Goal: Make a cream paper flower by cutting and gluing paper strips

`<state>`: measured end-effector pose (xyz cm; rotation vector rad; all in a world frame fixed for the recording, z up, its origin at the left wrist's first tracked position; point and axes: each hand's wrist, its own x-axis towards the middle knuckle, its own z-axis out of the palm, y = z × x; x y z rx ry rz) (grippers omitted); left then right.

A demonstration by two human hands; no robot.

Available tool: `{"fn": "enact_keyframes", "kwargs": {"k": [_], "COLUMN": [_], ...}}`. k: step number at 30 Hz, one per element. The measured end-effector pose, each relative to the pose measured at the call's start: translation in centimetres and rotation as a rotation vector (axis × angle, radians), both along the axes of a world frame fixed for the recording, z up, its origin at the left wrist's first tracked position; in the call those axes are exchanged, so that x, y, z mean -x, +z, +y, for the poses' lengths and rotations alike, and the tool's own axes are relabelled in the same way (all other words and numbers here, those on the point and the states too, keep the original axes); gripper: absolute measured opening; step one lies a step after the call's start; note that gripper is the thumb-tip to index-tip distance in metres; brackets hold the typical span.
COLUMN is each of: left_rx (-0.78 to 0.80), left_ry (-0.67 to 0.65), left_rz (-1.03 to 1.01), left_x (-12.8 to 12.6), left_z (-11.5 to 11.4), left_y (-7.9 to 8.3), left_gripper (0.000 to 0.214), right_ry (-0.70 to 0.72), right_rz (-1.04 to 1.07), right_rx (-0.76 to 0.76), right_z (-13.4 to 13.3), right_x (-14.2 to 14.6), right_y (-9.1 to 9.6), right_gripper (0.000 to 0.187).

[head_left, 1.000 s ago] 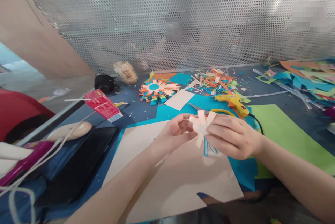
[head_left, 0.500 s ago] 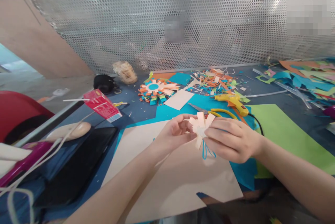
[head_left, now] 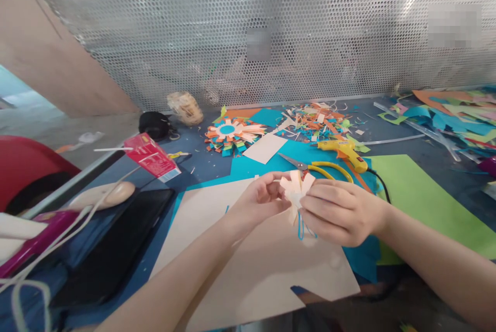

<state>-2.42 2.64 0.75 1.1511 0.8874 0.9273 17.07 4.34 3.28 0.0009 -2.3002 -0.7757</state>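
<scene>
Between my two hands is a small pale peach paper flower (head_left: 295, 192) with strip petals, and thin blue paper loops (head_left: 300, 227) hang below it. My left hand (head_left: 267, 196) pinches the flower's left side. From the right, my right hand (head_left: 341, 209) closes its fingers on the same flower. Both hands are above a large cream paper sheet (head_left: 248, 265). Just beyond them lie scissors with yellow handles (head_left: 329, 166) and a yellow hot glue gun (head_left: 344, 152). A layered paper flower with a blue centre (head_left: 228, 130) rests farther back.
To the left are a phone (head_left: 116, 244), a computer mouse (head_left: 104, 195) and a red drink carton (head_left: 152, 156) with a straw. Paper scraps (head_left: 320, 122) pile up before the perforated metal panel (head_left: 294, 27). A green sheet (head_left: 418, 202) lies at right.
The flower has tilted and shifted slightly down and left, along with my right hand. More of the scissors shows behind the hands. Both hands keep hold of the flower.
</scene>
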Motion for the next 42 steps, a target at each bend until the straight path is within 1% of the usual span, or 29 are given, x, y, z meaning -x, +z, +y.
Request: {"fn": "enact_keyframes", "kwargs": {"k": [4, 6, 8, 9, 11, 13, 14, 16, 18, 19, 20, 22, 24, 30, 34, 36, 39, 41, 42], "left_rx": [0.001, 0.013, 0.044, 0.066, 0.091, 0.063, 0.030, -0.048, -0.131, -0.163, -0.187, -0.205, -0.203, -0.224, -0.231, -0.247, -0.319, -0.371, -0.377], "left_ry": [0.006, 0.010, 0.043, 0.071, 0.131, 0.188, 0.217, 0.283, 0.340, 0.351, 0.350, 0.336, 0.330, 0.437, 0.438, 0.445, 0.556, 0.638, 0.653], "left_rz": [-0.005, -0.009, -0.022, -0.032, -0.062, -0.101, -0.118, -0.111, -0.034, 0.010, 0.043, 0.069, 0.080, 0.194, 0.199, 0.161, 0.076, 0.037, 0.027], "left_x": [-0.2, -0.3, -0.3, -0.2, 0.1, 0.6, 0.9, 1.3, 1.5, 1.4, 1.3, 0.9, 0.6, 0.4, 0.4, 0.5, 0.8, 1.0, 1.1], "left_z": [-0.1, -0.1, -0.1, 0.0, 0.3, 0.6, 0.8, 1.1, 1.2, 1.2, 1.2, 1.2, 1.1, 1.1, 1.1, 1.2, 1.5, 1.7, 1.7], "left_y": [0.1, 0.2, 0.5, 0.6, 0.9, 1.1, 1.1, 1.0, 0.8, 0.7, 0.6, 0.6, 0.6, 0.8, 0.7, 0.4, 0.1, -0.1, -0.2], "left_gripper": [0.041, 0.042, 0.042, 0.042, 0.041, 0.041, 0.041, 0.039, 0.034, 0.034, 0.036, 0.039, 0.037, 0.023, 0.020, 0.019, 0.016, 0.013, 0.012], "right_ry": [0.024, 0.022, -0.005, -0.019, -0.061, -0.117, -0.139, -0.142, -0.102, -0.088, -0.082, -0.084, -0.091, -0.153, -0.179, -0.191, -0.195, -0.189, -0.179], "right_rz": [-0.010, 0.000, 0.041, 0.083, 0.228, 0.448, 0.556, 0.700, 0.720, 0.711, 0.703, 0.686, 0.650, 0.605, 0.530, 0.533, 0.560, 0.591, 0.609], "right_rx": [0.004, 0.031, 0.130, 0.216, 0.466, 0.793, 0.979, 1.367, 1.697, 1.809, 1.880, 1.933, 1.941, 1.894, 1.923, 1.902, 1.829, 1.822, 1.835], "right_z": [-0.1, 0.0, 0.3, 0.5, 1.1, 1.8, 2.2, 2.6, 2.7, 2.6, 2.5, 2.3, 2.2, 2.4, 2.3, 2.2, 2.2, 2.2, 2.3], "right_x": [0.0, -0.1, -0.1, -0.1, -0.1, 0.0, 0.1, 0.2, 0.5, 0.6, 0.8, 1.0, 1.2, 1.1, 1.1, 1.1, 1.0, 1.0, 1.0], "right_y": [0.0, -0.1, -0.3, -0.5, -1.0, -1.5, -1.7, -1.9, -1.9, -1.8, -1.7, -1.6, -1.6, -2.3, -2.5, -2.4, -2.1, -2.0, -2.0], "right_gripper": [0.015, 0.016, 0.016, 0.015, 0.012, 0.004, 0.006, 0.018, 0.026, 0.030, 0.032, 0.035, 0.036, 0.032, 0.028, 0.027, 0.027, 0.029, 0.029]}}
